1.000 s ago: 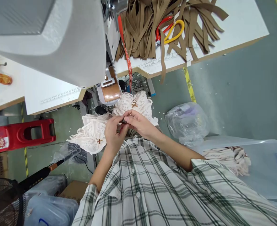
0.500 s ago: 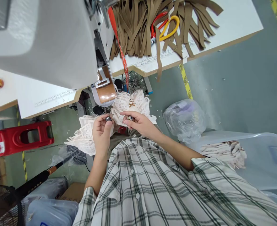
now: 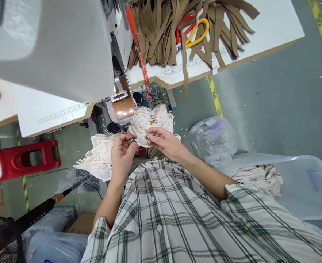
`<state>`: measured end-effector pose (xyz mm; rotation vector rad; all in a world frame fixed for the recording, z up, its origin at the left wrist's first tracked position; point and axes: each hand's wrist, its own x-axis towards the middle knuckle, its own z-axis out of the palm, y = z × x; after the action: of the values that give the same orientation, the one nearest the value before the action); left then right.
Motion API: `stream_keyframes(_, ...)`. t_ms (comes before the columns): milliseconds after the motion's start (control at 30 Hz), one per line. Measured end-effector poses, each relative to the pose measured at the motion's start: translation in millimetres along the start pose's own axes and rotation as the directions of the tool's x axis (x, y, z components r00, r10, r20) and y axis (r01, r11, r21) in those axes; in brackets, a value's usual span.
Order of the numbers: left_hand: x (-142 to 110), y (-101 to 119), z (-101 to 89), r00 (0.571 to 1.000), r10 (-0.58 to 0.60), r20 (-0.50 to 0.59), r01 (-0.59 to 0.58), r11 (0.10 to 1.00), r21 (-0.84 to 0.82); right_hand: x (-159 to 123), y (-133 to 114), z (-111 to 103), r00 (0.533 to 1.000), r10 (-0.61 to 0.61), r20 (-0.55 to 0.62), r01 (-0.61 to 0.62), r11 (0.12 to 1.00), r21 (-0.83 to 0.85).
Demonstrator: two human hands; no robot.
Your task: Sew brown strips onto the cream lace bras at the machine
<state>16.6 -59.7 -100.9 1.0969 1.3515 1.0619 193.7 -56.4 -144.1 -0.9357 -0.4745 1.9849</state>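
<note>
Between the thumb and fingers of my left hand (image 3: 122, 155) is a small shiny metal bobbin case (image 3: 131, 140). My right hand (image 3: 168, 143) pinches a small bobbin (image 3: 148, 136) that looks wound with pale thread. The two pieces face each other a short gap apart, over my lap. Behind my hands lies a white lace bra (image 3: 152, 114) with a small brown bow. More white lace pieces (image 3: 96, 157) hang to the left, partly covered by my left hand.
A large sewing machine (image 3: 68, 54) fills the upper left. On the white table (image 3: 278, 22) lie brown fabric strips (image 3: 155, 36) and red-and-yellow-handled scissors (image 3: 198, 33). A plastic bag (image 3: 214, 140) and a clear bin (image 3: 300, 182) stand right; a red stool (image 3: 21, 160) and a fan (image 3: 4, 237) stand left.
My left hand has moved slightly right with the bobbin case. The bobbin in my right hand has turned and come slightly left, so the gap between the pieces is smaller.
</note>
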Motion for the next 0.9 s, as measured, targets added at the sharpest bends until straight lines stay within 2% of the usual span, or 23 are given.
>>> stream_keyframes(100,8,3,-1.9,0.996,-0.08,0.048,0.081,0.996,-0.024,-2,1,2,0.995,-0.103,0.019,0.104,0.989,-0.101)
stream_keyframes(167,13,6,-2.9,0.992,-0.087,0.087,0.083,0.995,0.053,-5,-1,4,0.987,-0.159,0.036,0.163,0.963,-0.215)
stream_keyframes(267,18,9,-2.0,0.982,-0.012,0.186,-0.036,0.968,0.25,-11,-5,7,0.978,-0.202,0.058,0.208,0.896,-0.393)
stream_keyframes(367,20,9,0.2,0.956,0.014,0.292,-0.114,0.938,0.328,-16,-6,8,0.97,-0.228,0.08,0.236,0.826,-0.512)
stream_keyframes(467,19,6,1.5,0.963,0.057,0.264,-0.153,0.92,0.36,-15,-4,6,0.97,-0.236,0.065,0.232,0.798,-0.556)
stream_keyframes(533,16,3,2.4,0.976,0.099,0.194,-0.17,0.902,0.396,-11,-4,4,0.972,-0.236,0.015,0.215,0.857,-0.469)
stream_keyframes(600,12,-2,4.3,0.983,0.12,0.142,-0.168,0.899,0.404,-5,-4,2,0.981,-0.185,-0.057,0.164,0.951,-0.264)
stream_keyframes(633,9,-6,5.7,0.985,0.107,0.134,-0.152,0.909,0.388,-2,-4,1,0.989,-0.122,-0.087,0.11,0.986,-0.129)
stream_keyframes(700,4,-15,9.3,0.992,0.027,0.127,-0.064,0.952,0.299,5,-5,0,0.992,0.063,-0.106,-0.048,0.989,0.138)
stream_keyframes(767,1,-23,12.4,0.991,-0.067,0.117,0.043,0.98,0.193,11,-6,-1,0.974,0.197,-0.112,-0.152,0.933,0.325)
stream_keyframes(833,2,-28,13.7,0.988,-0.12,0.099,0.107,0.987,0.123,14,-8,-2,0.969,0.181,-0.167,-0.108,0.922,0.372)
stream_keyframes(900,6,-30,13.2,0.981,-0.176,0.078,0.177,0.984,0.006,13,-9,-1,0.966,0.016,-0.259,0.051,0.967,0.25)
